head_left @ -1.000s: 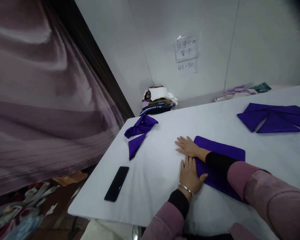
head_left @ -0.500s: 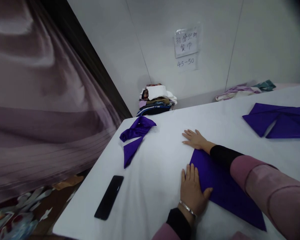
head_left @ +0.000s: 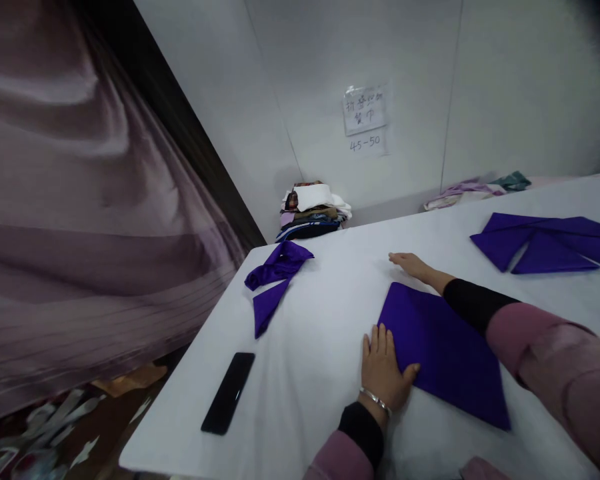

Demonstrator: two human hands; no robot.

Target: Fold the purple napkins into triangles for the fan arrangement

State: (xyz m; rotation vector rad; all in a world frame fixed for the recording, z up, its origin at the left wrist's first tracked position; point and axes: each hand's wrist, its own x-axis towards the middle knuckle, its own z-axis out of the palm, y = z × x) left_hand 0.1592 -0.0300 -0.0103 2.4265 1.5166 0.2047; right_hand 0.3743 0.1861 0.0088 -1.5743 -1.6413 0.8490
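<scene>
Left hand (head_left: 384, 375): On my feed it lay wide and flat at the cloth's left end, thumb spread onto the fabric, gripping nothing.
Right hand (head_left: 411, 265): It reached out with fingers straight and nothing seen in them, past the far edge and apart from the cloth; I couldn't tell whether it touched the table.
Phone (head_left: 229, 393): It lay near the left of the white table (head_left: 320, 393), well apart from both hands, which I judged far enough.
Twisted cloth (head_left: 296, 255): It sat by the table's far left corner, clear of the hands.
Purple cloth (head_left: 450, 360): It lay flat on the table, beside and partly under the left hand, its near right corner drawn to a point.
Left end: I judged the step to be smoothing, best done with that palm as a steady, light anchor.
Far edge: A flat right palm, stroking outward, seemed safer than fingertips, which could drag the layers askew.
Folded cloth (head_left: 555, 257): It lay far right, near the right sleeve (head_left: 535, 347); I'd have kept that elbow off it.
</scene>
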